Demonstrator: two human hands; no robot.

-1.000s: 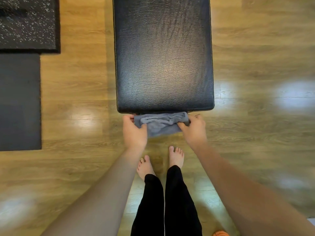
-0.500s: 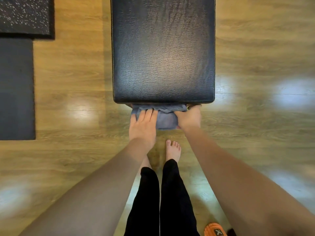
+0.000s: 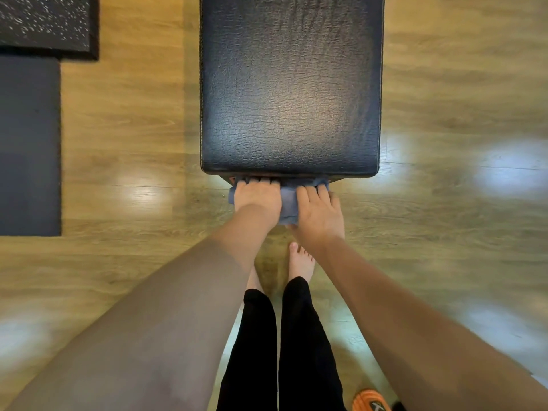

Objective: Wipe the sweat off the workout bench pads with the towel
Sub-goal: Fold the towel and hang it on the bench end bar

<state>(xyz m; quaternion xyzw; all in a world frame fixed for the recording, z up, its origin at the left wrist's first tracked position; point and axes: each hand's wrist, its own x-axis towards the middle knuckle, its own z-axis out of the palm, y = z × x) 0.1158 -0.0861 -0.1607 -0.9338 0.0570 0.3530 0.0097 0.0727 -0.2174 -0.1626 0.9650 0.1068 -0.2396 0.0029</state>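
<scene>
The wood-look plank floor (image 3: 444,99) is filling most of the view, with pale patches of light glaring on it. The black leather-grain bench pad (image 3: 290,84) is running up the middle, its near end facing the person. At the left edge a plain dark floor mat (image 3: 28,143) is lying flat, and a speckled black rubber mat (image 3: 44,20) is sitting just beyond it in the far left corner. The person's legs in black trousers (image 3: 278,351) are showing at the bottom, with a bare foot (image 3: 301,262) standing on the floor just short of the bench.

The left hand (image 3: 257,198) and the right hand (image 3: 318,212) are lying side by side against the pad's near end face, pressing the blue-grey towel (image 3: 287,200) onto it. The left fingers are lying close together and bending over the towel's top edge under the pad's lip; the right fingers (image 3: 311,192) are stretching fairly straight and close together on the cloth. The towel is sitting bunched between and under both palms, touching the pad's end. A small orange ridged object (image 3: 370,401) is peeking in at the bottom edge.
</scene>
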